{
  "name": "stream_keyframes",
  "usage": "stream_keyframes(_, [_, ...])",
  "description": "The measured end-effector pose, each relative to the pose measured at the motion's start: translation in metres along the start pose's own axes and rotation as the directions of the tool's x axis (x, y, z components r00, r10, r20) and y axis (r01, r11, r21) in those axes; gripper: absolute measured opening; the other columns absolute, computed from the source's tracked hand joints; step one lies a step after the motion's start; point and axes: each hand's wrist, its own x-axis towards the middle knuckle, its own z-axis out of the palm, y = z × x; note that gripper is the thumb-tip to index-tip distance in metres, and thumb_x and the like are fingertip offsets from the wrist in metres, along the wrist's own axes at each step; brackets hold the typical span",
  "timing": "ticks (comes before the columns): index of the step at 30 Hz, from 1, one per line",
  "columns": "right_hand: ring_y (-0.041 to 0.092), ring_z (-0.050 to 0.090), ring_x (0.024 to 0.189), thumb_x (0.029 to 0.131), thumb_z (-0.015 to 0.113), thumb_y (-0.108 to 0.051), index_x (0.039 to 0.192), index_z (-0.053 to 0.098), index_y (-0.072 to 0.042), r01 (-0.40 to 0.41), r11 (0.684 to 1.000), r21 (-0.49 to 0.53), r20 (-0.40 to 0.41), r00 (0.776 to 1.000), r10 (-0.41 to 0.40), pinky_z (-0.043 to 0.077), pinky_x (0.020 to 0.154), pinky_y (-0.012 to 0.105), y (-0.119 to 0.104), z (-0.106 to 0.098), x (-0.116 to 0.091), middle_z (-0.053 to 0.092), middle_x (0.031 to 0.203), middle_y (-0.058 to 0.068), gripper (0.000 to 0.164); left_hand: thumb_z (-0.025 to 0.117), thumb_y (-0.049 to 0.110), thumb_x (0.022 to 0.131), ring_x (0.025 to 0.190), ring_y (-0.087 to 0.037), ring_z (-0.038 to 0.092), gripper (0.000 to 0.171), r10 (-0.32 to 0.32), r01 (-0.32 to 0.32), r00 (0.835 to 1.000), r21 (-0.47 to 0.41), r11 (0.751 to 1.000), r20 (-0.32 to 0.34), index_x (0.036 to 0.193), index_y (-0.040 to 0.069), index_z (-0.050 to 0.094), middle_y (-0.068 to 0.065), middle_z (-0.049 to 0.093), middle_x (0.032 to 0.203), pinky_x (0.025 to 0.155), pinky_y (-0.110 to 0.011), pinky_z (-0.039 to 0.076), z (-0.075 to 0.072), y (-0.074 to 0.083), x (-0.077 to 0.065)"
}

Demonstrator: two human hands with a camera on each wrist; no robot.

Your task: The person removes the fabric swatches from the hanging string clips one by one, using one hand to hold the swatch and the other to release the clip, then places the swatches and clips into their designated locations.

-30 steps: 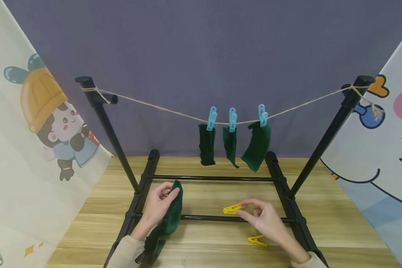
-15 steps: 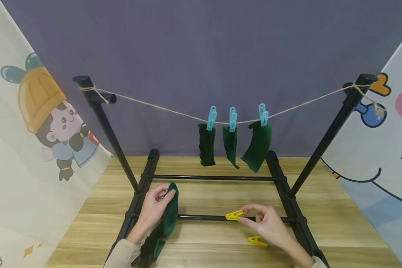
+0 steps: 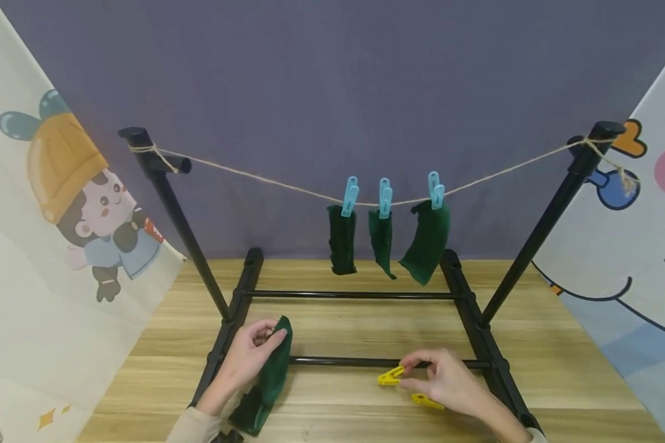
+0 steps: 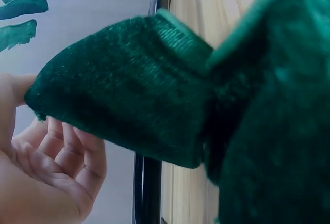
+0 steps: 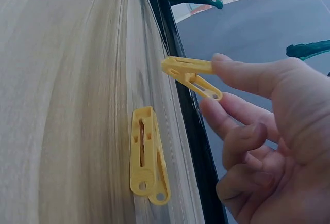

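Observation:
Between thumb and fingers, my left hand (image 3: pixel 246 357) pinches the upper corner of a dark green velvety cloth (image 3: pixel 274 375), which hangs down toward the table. In the left wrist view the cloth (image 4: pixel 129 90) fills much of the picture, with a fold at its middle. My right hand (image 3: pixel 446 381) pinches a yellow clothespin (image 3: pixel 390 376) by its handle ends, as the right wrist view shows the clothespin (image 5: pixel 188 72) between thumb and fingertips. Just below that hand, a second yellow clothespin (image 3: pixel 427 402) lies on the wooden table, partly hidden in the head view.
A twine line (image 3: pixel 266 179) spans two black posts (image 3: pixel 180 215). Three green cloths hang from it by blue clothespins (image 3: pixel 350 197), the widest cloth (image 3: pixel 428 243) at right. Black crossbars (image 3: pixel 354 295) join the frame's feet on the wooden tabletop (image 3: pixel 332 424).
Both hands have come down toward the front of the table. The left hand, still pinching the cloth, has also shifted left. The hanging cloths stay in place.

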Motion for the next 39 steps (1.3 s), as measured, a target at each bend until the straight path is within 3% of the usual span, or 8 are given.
stream_keyframes(2, [0.000,0.033,0.047,0.091,0.086,-0.033,0.112,0.079,-0.018,-0.001,1.000,-0.014,0.009,1.000,0.001,0.030,0.043,0.018,0.001,-0.001,0.000,0.077,0.104,0.002,0.027,0.072,0.023,0.103,0.070,-0.007,0.063,0.019,0.003,-0.005,1.000,0.050,0.999,0.030,0.112,0.008,0.078,-0.004,0.072,0.084,0.065,-0.023,0.051,-0.003,-0.001,-0.002])
stream_keyframes(7, [-0.002,0.034,0.049,0.090,0.087,-0.033,0.112,0.079,-0.020,0.024,0.998,-0.054,0.029,0.999,-0.022,0.031,0.044,0.019,0.006,-0.002,-0.003,0.077,0.102,-0.003,0.027,0.073,0.028,0.103,0.080,-0.002,0.063,0.021,0.032,-0.055,0.991,0.176,0.983,0.128,0.114,0.012,0.080,-0.005,0.079,0.106,0.070,-0.022,0.053,-0.010,-0.006,-0.008])
stream_keyframes(9, [-0.003,0.035,0.051,0.090,0.087,-0.033,0.111,0.079,-0.021,0.040,0.997,-0.070,0.042,0.998,-0.037,0.032,0.046,0.019,0.007,-0.002,-0.004,0.077,0.100,-0.005,0.026,0.072,0.030,0.103,0.083,-0.002,0.063,0.021,0.025,-0.065,0.982,0.214,0.975,0.185,0.114,0.014,0.081,-0.005,0.079,0.115,0.070,-0.022,0.054,-0.012,-0.008,-0.011])
stream_keyframes(15, [-0.002,0.041,0.055,0.089,0.087,-0.033,0.108,0.079,-0.021,0.056,0.995,-0.086,0.075,0.996,-0.049,0.035,0.049,0.020,0.008,-0.005,-0.006,0.077,0.097,-0.009,0.024,0.073,0.032,0.102,0.092,-0.005,0.067,0.016,-0.015,-0.089,0.952,0.325,0.941,0.305,0.111,0.022,0.081,0.001,0.078,0.115,0.074,-0.025,0.055,-0.018,-0.012,-0.017])
stream_keyframes(24, [0.002,0.051,0.067,0.089,0.087,-0.033,0.108,0.079,-0.021,0.027,0.996,-0.090,0.107,0.994,-0.018,0.040,0.056,0.023,0.010,-0.006,-0.007,0.077,0.095,-0.012,0.023,0.073,0.032,0.102,0.108,-0.026,0.074,0.018,-0.069,-0.082,0.924,0.371,0.925,0.375,0.113,0.021,0.082,-0.002,0.079,0.118,0.085,-0.047,0.062,-0.025,-0.013,-0.024])
stream_keyframes(27, [0.002,0.054,0.071,0.090,0.086,-0.033,0.108,0.079,-0.022,0.025,0.996,-0.088,0.118,0.993,-0.014,0.042,0.058,0.023,0.010,-0.008,-0.007,0.078,0.097,-0.010,0.023,0.072,0.035,0.102,0.110,-0.027,0.073,0.021,-0.083,-0.075,0.919,0.378,0.923,0.386,0.116,0.022,0.081,-0.003,0.078,0.122,0.086,-0.047,0.062,-0.025,-0.013,-0.026])
stream_keyframes(32, [0.001,0.058,0.077,0.092,0.085,-0.035,0.109,0.080,-0.021,0.038,0.994,-0.100,0.123,0.992,-0.025,0.046,0.059,0.024,0.009,-0.013,-0.007,0.079,0.103,-0.008,0.023,0.070,0.039,0.104,0.106,-0.023,0.073,0.021,-0.069,-0.088,0.920,0.377,0.922,0.386,0.115,0.026,0.081,0.001,0.079,0.119,0.082,-0.040,0.061,-0.027,-0.011,-0.026])
stream_keyframes(39, [-0.002,0.044,0.054,0.094,0.083,-0.034,0.114,0.080,-0.014,0.067,0.994,-0.085,0.118,0.991,-0.056,0.044,0.050,0.023,0.001,-0.022,-0.005,0.080,0.108,0.001,0.029,0.069,0.043,0.104,0.107,-0.021,0.075,0.020,-0.012,-0.136,0.938,0.399,0.907,0.346,0.112,0.029,0.081,0.008,0.080,0.115,0.087,-0.043,0.062,-0.029,-0.005,-0.023])
